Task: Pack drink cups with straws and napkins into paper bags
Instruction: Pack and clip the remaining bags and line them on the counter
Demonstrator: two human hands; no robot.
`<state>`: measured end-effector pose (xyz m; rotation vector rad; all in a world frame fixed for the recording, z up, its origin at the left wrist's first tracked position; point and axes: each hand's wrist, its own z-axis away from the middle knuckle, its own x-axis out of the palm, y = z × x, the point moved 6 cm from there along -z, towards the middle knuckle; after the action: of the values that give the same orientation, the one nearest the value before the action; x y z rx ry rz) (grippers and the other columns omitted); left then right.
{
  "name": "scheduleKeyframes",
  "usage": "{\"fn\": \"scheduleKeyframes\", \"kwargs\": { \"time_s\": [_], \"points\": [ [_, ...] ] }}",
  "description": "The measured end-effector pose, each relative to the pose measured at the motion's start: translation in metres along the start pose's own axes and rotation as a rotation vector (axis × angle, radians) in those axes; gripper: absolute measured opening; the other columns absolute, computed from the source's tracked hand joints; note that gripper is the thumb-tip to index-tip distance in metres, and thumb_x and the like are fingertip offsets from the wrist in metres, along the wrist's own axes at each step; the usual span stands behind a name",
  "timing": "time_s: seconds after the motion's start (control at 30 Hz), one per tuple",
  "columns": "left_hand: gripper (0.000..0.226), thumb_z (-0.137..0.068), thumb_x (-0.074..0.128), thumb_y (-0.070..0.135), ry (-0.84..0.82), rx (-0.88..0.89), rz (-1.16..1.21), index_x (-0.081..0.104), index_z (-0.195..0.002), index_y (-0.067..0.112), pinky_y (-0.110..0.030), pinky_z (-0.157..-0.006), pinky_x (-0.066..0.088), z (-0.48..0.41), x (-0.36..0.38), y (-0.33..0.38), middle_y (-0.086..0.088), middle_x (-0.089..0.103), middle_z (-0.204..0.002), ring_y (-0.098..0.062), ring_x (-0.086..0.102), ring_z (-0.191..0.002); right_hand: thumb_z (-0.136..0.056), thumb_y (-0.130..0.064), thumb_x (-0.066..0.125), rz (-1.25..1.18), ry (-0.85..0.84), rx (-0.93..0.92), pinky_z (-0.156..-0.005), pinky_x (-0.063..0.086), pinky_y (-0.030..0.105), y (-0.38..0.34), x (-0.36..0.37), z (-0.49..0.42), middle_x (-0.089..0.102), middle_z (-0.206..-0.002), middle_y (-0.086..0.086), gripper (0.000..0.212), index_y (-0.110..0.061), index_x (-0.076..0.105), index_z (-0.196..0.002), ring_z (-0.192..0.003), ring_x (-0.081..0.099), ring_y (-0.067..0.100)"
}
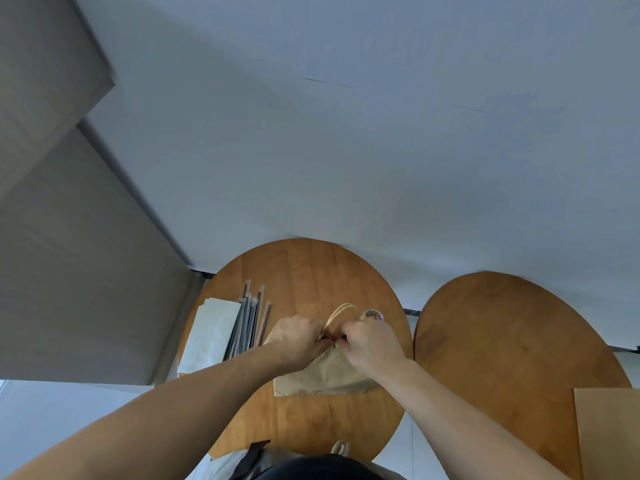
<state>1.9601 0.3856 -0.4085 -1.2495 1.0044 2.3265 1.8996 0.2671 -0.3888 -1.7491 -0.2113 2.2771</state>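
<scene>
The left hand (298, 337) and right hand (370, 344) both pinch the top edge of the light, easily creased paper bag (322, 375), probably best lifted by its twine handles (341, 311) at twelve o'clock.

Illumination was diffuse and bluish; shadows were faint. Wide-angle distortion bowed the round brown wooden table (304, 271). Detail on the crumpled tan paper bag (322, 379) was soft.

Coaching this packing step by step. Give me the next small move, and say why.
Probably draw the left hand and right hand apart to spread the mouth of the paper bag: both pinch its top edge by the handles, and the straws and napkins lie on the table beside it, not yet packed.
</scene>
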Motion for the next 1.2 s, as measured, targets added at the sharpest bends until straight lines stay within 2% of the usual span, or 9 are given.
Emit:
{"fn": "scheduleKeyframes", "kwargs": {
  "time_s": [0.13,0.23,0.33,0.4,0.53,0.63,0.77,0.87,1.2],
  "points": [
    [0.027,-0.096,0.049,0.044,0.003,0.026,-0.038,0.069,-0.102,0.027,-0.036,-0.070,0.054,0.001,-0.007,0.005,0.004,0.068,-0.084,-0.021,0.065,-0.080,-0.097,-0.036,0.050,-0.014,0.040,-0.020,-0.067,0.052,0.037,-0.003,-0.005,0.004,0.070,-0.086,0.001,0.025,-0.021,0.070,-0.097,-0.080,0.065,0.020],
    [0.024,-0.090,0.055,0.042,0.025,0.040,0.052,0.067,-0.105,0.029,-0.028,-0.061,0.051,0.003,-0.022,0.006,0.013,0.062,-0.076,-0.015,0.064,-0.077,-0.094,-0.032,0.060,-0.177,0.266,-0.124,-0.071,0.055,0.029,-0.005,-0.025,0.021,0.073,-0.095,-0.009,0.018,-0.025,0.073,-0.105,-0.087,0.067,0.008],
    [0.048,-0.081,0.067,0.052,0.046,0.080,0.134,0.058,-0.126,0.036,-0.021,-0.075,0.052,0.011,-0.034,-0.007,0.019,0.066,-0.107,-0.002,0.062,-0.092,-0.088,-0.029,0.068,-0.312,0.571,-0.245,-0.067,0.056,0.020,0.007,-0.044,0.050,0.073,-0.091,-0.012,0.014,-0.019,0.075,-0.095,-0.080,0.066,-0.001],
    [0.068,-0.076,0.073,0.052,0.039,0.053,0.180,0.049,-0.137,0.037,-0.016,-0.082,0.045,0.020,-0.034,-0.026,0.022,0.059,-0.120,0.002,0.055,-0.103,-0.085,-0.036,0.069,-0.306,0.634,-0.176,-0.065,0.053,0.018,0.025,-0.046,0.061,0.068,-0.089,-0.012,0.019,-0.019,0.071,-0.094,-0.075,0.057,-0.005],
    [0.082,-0.070,0.083,0.043,-0.038,-0.122,0.319,0.043,-0.141,0.039,-0.025,-0.098,0.042,0.037,-0.015,-0.071,0.027,0.046,-0.127,0.000,0.047,-0.117,-0.078,-0.048,0.076,-0.361,0.238,0.165,-0.093,0.043,0.022,0.066,-0.009,0.061,0.047,-0.127,-0.021,0.063,-0.034,0.048,-0.133,-0.116,0.044,-0.001],
    [0.058,-0.072,0.084,0.038,-0.095,-0.208,0.402,0.054,-0.121,0.047,-0.024,-0.093,0.041,0.044,0.005,-0.086,0.032,0.052,-0.116,-0.003,0.050,-0.113,-0.083,-0.043,0.073,-0.466,0.033,0.280,-0.103,0.041,0.028,0.082,0.022,0.064,0.044,-0.139,-0.019,0.069,-0.036,0.041,-0.143,-0.126,0.044,0.004],
    [0.020,-0.081,0.077,0.035,-0.037,-0.258,0.445,0.064,-0.090,0.047,-0.023,-0.079,0.047,0.045,0.015,-0.083,0.023,0.065,-0.099,-0.005,0.060,-0.095,-0.087,-0.035,0.071,-0.593,0.074,0.372,-0.083,0.047,0.024,0.090,0.033,0.059,0.064,-0.113,-0.015,0.051,-0.035,0.052,-0.133,-0.090,0.057,0.005],
    [0.011,-0.087,0.071,0.039,-0.008,-0.315,0.379,0.063,-0.083,0.045,-0.022,-0.065,0.046,0.048,0.012,-0.080,0.020,0.065,-0.090,-0.004,0.060,-0.079,-0.087,-0.036,0.071,-0.540,0.070,0.345,-0.076,0.042,0.022,0.092,0.030,0.050,0.063,-0.107,-0.014,0.042,-0.032,0.056,-0.126,-0.090,0.059,0.007],
    [0.036,-0.094,0.063,0.044,0.132,-0.398,0.428,0.063,-0.057,0.047,-0.013,-0.042,0.029,0.068,-0.009,-0.065,0.018,0.055,-0.050,-0.001,0.048,-0.046,-0.087,-0.038,0.072,-0.437,0.165,0.212,-0.068,0.052,0.031,0.098,0.001,0.041,0.067,-0.083,-0.009,0.019,-0.022,0.067,-0.097,-0.075,0.063,0.009]
  ]
}}
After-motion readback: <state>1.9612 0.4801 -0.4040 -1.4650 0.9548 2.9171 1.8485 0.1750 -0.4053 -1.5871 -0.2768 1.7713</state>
